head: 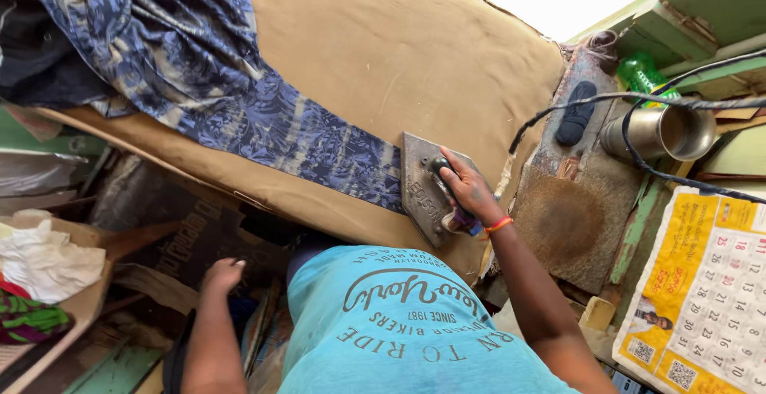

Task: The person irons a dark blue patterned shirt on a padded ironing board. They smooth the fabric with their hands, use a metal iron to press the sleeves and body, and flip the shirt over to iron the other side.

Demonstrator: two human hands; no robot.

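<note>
Two hands are at work, well apart: our right hand (469, 190) is closed around the handle of a heavy metal iron (425, 189), which sits on the end of a blue patterned cloth (263, 114) spread over the tan padded bench (415, 51). Our left hand (222, 274) hangs below the bench edge, fingers curled, holding nothing. We see a steel cup (662, 132) and a calendar (706, 298) to the right.

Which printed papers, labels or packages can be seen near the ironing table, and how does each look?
Yellow-and-white paper wall calendar: bottom right, rectangular, red and black number grid, small picture.
Dark brown cardboard box: below the table's left edge, pale printing on its side.
Green plastic bottle: upper right shelf, label unclear.
</note>
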